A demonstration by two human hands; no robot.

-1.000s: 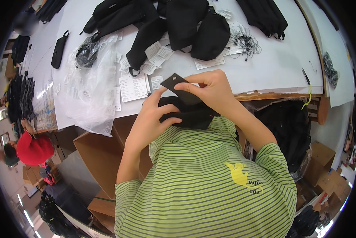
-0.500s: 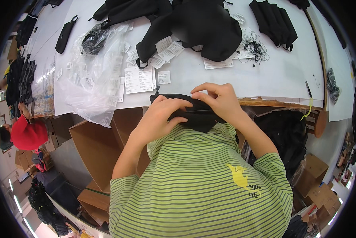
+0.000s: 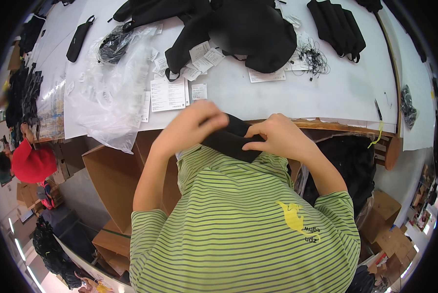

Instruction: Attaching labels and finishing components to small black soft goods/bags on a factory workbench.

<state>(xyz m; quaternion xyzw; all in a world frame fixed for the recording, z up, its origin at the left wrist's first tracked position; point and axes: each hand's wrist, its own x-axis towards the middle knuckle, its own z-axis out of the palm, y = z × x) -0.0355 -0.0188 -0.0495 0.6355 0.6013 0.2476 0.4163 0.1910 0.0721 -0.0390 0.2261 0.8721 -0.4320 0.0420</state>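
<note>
A black fabric pouch (image 3: 232, 144) is held against my shirt front at the near edge of the table. My left hand (image 3: 193, 128) is closed at its upper left edge, thumb and fingers pressed together and the knuckles turned up. At its right end, my right hand (image 3: 280, 139) pinches the fabric between thumb and bent fingers. The pouch is partly hidden behind both hands, and its left end cannot be seen. Beyond them, printed paper cards (image 3: 168, 95) and small white labels (image 3: 199, 91) lie on the white table (image 3: 326, 100).
A heap of black pouches (image 3: 250, 36) covers the table's far middle. Several more pouches (image 3: 336, 29) lie at right, near tangled black cords (image 3: 311, 61). A clear plastic bag (image 3: 109, 97) hangs over the front edge. Cardboard boxes (image 3: 114, 185) stand below; a person in red (image 3: 33, 161) is at far left.
My left hand has gone from open fingers to a closed grip, moving slightly up along the pouch. My right hand has come down and now pinches its right end.
</note>
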